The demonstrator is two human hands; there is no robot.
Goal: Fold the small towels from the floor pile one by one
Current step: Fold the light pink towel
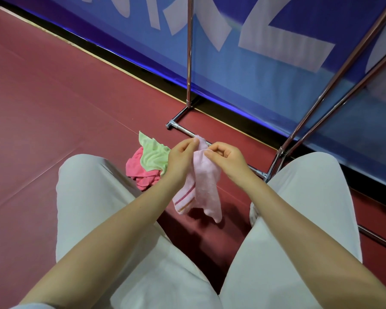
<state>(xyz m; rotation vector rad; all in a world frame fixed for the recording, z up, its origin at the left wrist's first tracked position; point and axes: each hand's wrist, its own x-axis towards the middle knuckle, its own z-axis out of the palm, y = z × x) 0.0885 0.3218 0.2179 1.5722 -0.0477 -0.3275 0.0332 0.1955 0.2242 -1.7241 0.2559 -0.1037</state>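
my left hand (pixel 180 156) and right hand (pixel 223 157) each pinch the top edge of the pale pink towel (pixel 204 181), hanging between my knees. green towel (pixel 153 156) and red towel (pixel 138 172) lie piled on floor (pixel 54 108).

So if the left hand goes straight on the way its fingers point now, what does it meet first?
Probably the right hand. The left hand pinches the top of the pale pink towel, its fingers pointing across at the right hand, which pinches the same edge close beside it. Depth is unclear.

Left hand (pixel 183 157) and right hand (pixel 226 158) pinching a pale pink towel (pixel 204 184) hanging between them, green towel (pixel 153 156) and red towel (pixel 138 172) lying just left of the hands
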